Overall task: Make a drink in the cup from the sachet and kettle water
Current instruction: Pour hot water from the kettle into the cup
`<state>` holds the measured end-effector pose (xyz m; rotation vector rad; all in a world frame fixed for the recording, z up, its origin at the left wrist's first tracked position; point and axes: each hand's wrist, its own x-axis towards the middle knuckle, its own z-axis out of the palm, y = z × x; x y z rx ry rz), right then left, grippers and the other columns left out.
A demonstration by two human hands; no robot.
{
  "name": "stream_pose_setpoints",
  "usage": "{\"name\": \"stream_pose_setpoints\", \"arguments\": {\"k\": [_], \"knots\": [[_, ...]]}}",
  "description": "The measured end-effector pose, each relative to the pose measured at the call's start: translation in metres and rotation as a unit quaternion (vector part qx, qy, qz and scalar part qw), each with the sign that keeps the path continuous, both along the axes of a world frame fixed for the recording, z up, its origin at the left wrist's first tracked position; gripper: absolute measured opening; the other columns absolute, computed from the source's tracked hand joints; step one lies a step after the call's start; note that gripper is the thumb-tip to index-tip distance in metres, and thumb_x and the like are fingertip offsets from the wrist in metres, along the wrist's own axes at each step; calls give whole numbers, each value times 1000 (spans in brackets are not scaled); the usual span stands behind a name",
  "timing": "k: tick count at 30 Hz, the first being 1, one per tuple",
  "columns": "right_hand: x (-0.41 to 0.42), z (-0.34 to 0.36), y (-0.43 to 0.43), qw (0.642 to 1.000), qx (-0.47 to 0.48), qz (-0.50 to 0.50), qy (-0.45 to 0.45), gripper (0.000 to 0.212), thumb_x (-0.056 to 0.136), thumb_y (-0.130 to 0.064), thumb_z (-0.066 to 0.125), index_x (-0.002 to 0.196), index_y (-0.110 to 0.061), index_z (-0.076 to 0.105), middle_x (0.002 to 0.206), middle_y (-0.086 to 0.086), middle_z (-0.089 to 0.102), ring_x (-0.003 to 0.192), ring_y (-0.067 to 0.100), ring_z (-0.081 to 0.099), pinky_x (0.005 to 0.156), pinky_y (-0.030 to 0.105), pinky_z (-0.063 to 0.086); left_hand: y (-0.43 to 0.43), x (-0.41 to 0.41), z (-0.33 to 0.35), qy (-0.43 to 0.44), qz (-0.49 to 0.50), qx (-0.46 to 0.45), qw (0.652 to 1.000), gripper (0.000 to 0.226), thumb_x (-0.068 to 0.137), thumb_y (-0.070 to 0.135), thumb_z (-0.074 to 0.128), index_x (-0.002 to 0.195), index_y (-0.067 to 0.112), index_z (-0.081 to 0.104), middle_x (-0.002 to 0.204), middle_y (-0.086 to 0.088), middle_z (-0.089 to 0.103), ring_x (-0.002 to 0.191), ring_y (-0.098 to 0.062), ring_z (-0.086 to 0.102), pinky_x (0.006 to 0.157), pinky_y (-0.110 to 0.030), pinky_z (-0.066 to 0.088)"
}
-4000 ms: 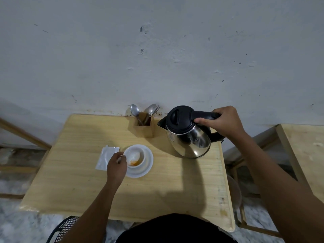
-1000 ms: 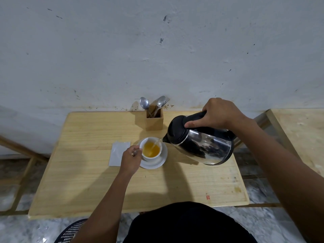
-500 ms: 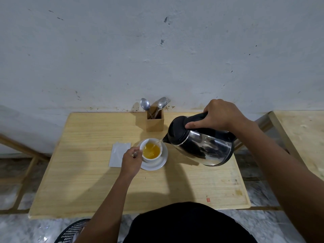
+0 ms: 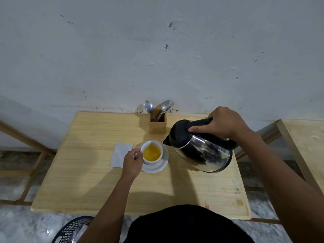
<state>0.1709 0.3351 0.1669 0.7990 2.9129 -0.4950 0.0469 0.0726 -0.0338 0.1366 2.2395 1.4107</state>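
Note:
A white cup (image 4: 158, 161) stands on a white saucer (image 4: 162, 167) near the middle of the wooden table (image 4: 84, 181). The cup holds orange-yellow liquid. My left hand (image 4: 132, 163) grips the cup's handle on its left side. My right hand (image 4: 223, 122) holds the black handle of a steel kettle (image 4: 201, 151), which hangs tilted just right of the cup. Its black spout points at the cup's rim, and I see no stream of water. A white sachet (image 4: 121, 155) lies flat on the table just left of my left hand.
A wooden holder (image 4: 157, 126) with spoons and a fork stands at the table's back edge by the wall. A second wooden table (image 4: 305, 142) is at the right. A black mesh basket (image 4: 73, 228) sits on the floor at the lower left.
The kettle came over from the back right and tilted over the cup, which filled with orange-yellow liquid. In the last half second the stream stopped and the spout drew slightly back.

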Motion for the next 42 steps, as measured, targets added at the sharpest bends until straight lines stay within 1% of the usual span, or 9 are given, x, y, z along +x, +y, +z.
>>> {"name": "stream_pose_setpoints", "arguments": {"k": [8,10,15,21,25,32,36,40,42], "knots": [[15,-22,27,986,-126,-53,97,78,42,-84,68,42,-7,53,38,-2,42,42,16,48,50,32,38,7,6,4,15,34,-12,999,13,96,18,52,101,16,63,94,-7,64,89,-33,65,83,-44,53],[20,-26,36,979,-138,-64,134,72,44,-80,70,36,-13,44,36,-6,34,39,14,39,50,31,34,9,9,4,34,45,-19,998,14,95,17,52,101,14,65,93,-7,64,90,-31,64,81,-42,53],[31,-36,66,961,-163,-74,212,101,41,-85,70,53,13,50,45,17,40,45,19,45,51,31,34,18,15,1,48,96,-36,994,22,95,16,51,105,6,67,97,-10,66,92,-29,64,76,-32,46],[39,-40,99,947,-154,-81,270,99,45,-84,69,53,12,48,46,13,40,45,21,45,51,30,34,31,26,2,76,163,-64,982,26,95,13,48,108,1,68,102,-16,65,96,-30,63,77,-29,41],[37,-49,119,947,-140,-78,278,98,47,-83,70,53,12,49,47,28,45,43,25,46,51,30,35,42,32,9,87,207,-99,969,28,95,14,50,114,2,66,116,-21,64,109,-36,60,90,-34,42],[30,-69,146,941,-159,-85,284,98,49,-80,72,59,15,52,55,34,49,51,45,53,51,32,38,45,33,15,120,193,-163,960,27,94,14,49,109,1,69,107,-21,70,104,-38,63,91,-37,45],[27,-85,154,932,-197,-94,291,100,47,-82,72,58,15,50,49,26,44,45,28,46,52,33,39,44,30,23,143,128,-211,958,28,94,8,45,104,-3,69,105,-26,69,102,-43,61,91,-42,45],[26,-96,164,923,-211,-92,309,96,51,-81,71,58,14,54,53,33,49,44,37,50,51,32,38,44,30,22,129,132,-221,958,27,92,9,46,101,2,70,103,-24,70,100,-42,61,89,-41,46],[25,-100,171,919,-223,-87,314,98,51,-82,70,57,14,54,53,34,50,44,27,48,50,31,36,46,30,23,121,135,-219,959,28,92,14,44,98,2,69,100,-23,70,97,-40,61,85,-40,45]]}}
